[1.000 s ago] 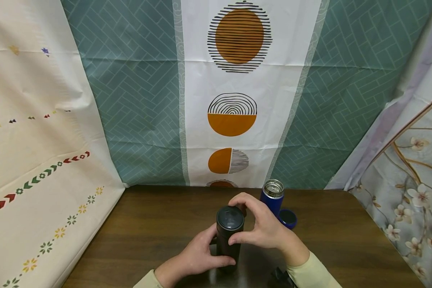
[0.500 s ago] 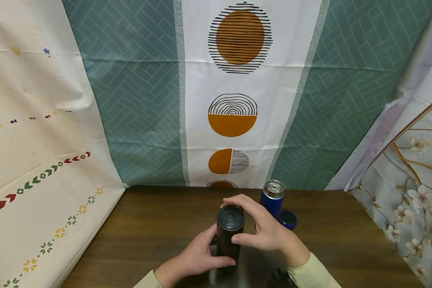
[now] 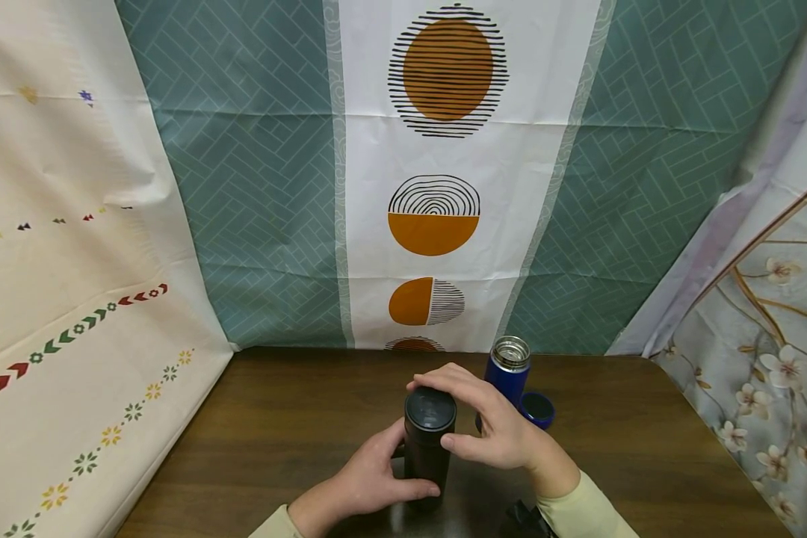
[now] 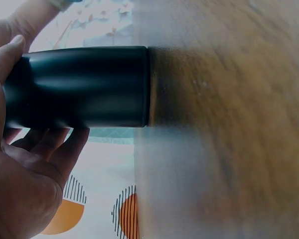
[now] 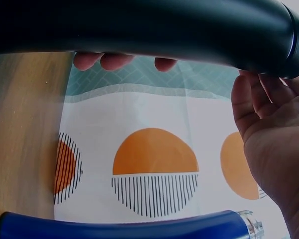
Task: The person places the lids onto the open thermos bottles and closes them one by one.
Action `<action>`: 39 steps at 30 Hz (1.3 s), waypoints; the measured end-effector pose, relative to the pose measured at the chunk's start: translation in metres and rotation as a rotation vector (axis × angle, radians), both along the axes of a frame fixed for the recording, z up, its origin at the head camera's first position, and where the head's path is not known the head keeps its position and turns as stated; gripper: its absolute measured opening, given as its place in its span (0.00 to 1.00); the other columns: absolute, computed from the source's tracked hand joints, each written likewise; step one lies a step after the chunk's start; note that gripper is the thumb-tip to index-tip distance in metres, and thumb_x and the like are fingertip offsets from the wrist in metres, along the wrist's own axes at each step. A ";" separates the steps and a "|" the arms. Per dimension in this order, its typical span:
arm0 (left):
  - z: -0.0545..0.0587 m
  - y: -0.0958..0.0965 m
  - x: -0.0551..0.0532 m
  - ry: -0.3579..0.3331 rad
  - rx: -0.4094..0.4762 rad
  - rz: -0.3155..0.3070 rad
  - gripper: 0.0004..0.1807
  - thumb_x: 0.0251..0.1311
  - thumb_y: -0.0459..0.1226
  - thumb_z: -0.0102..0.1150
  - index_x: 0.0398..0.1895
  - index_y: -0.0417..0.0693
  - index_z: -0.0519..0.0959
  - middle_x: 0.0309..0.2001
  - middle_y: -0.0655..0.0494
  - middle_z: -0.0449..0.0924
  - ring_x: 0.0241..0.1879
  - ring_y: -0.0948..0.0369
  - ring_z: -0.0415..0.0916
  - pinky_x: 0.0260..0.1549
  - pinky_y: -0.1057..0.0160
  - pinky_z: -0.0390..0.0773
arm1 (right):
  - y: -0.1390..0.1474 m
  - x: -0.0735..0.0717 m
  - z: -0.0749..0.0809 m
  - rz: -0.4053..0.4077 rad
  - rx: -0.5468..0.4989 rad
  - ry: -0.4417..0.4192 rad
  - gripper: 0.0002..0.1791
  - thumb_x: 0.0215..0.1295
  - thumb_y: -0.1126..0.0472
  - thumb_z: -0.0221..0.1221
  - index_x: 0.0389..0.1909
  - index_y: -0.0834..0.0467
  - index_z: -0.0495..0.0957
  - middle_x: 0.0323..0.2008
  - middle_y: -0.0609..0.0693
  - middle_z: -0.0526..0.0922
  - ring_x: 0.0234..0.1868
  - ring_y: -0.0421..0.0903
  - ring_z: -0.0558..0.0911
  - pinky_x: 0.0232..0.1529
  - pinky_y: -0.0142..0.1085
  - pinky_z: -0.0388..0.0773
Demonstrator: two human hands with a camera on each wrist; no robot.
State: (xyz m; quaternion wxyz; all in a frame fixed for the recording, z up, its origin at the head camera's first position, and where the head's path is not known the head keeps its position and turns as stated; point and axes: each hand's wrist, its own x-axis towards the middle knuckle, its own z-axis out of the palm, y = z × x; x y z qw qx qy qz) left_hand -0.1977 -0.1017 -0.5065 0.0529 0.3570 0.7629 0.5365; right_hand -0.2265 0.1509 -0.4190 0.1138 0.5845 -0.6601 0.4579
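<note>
A black thermos bottle (image 3: pixel 427 457) stands upright on the brown table in the head view, with its round black lid (image 3: pixel 431 409) on top. My left hand (image 3: pixel 366 472) grips the bottle's body from the left, thumb across the front; the left wrist view shows the fingers behind the bottle (image 4: pixel 89 87) and its base on the table. My right hand (image 3: pixel 494 424) holds the lid, fingers curled round its far side and thumb at its right front. Beneath the lid end, the right hand's bent fingers (image 5: pixel 261 97) show in the right wrist view.
Behind my right hand stands a blue thermos bottle (image 3: pixel 507 377) without a lid, its steel neck showing. A blue-rimmed lid (image 3: pixel 538 409) lies beside it. Patterned cloths (image 3: pixel 269 224) hang at the table's back and sides. A small black object (image 3: pixel 530 517) is by the right sleeve.
Round the lid, my right hand's fingers have shifted left along the far side while its thumb has slid right across the front. The left hand and the bottle have stayed in place.
</note>
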 end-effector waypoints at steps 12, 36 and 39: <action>-0.002 0.000 0.000 0.040 0.027 -0.026 0.44 0.67 0.45 0.82 0.82 0.66 0.68 0.73 0.61 0.79 0.66 0.59 0.82 0.64 0.53 0.83 | 0.000 -0.001 0.001 -0.054 -0.021 0.037 0.38 0.66 0.64 0.73 0.77 0.60 0.74 0.65 0.56 0.84 0.62 0.52 0.81 0.62 0.46 0.81; -0.002 0.000 0.000 0.042 0.026 -0.020 0.44 0.66 0.46 0.83 0.81 0.66 0.69 0.73 0.61 0.79 0.66 0.59 0.82 0.64 0.51 0.83 | 0.003 -0.005 -0.005 -0.113 -0.063 0.033 0.39 0.61 0.56 0.83 0.70 0.61 0.78 0.59 0.57 0.84 0.53 0.48 0.81 0.50 0.38 0.81; -0.002 -0.001 0.000 0.042 0.016 -0.016 0.44 0.66 0.46 0.83 0.81 0.67 0.69 0.73 0.62 0.79 0.66 0.59 0.81 0.64 0.50 0.83 | 0.002 -0.004 -0.005 -0.133 -0.057 0.019 0.39 0.60 0.54 0.84 0.69 0.61 0.78 0.60 0.56 0.83 0.53 0.47 0.81 0.49 0.37 0.81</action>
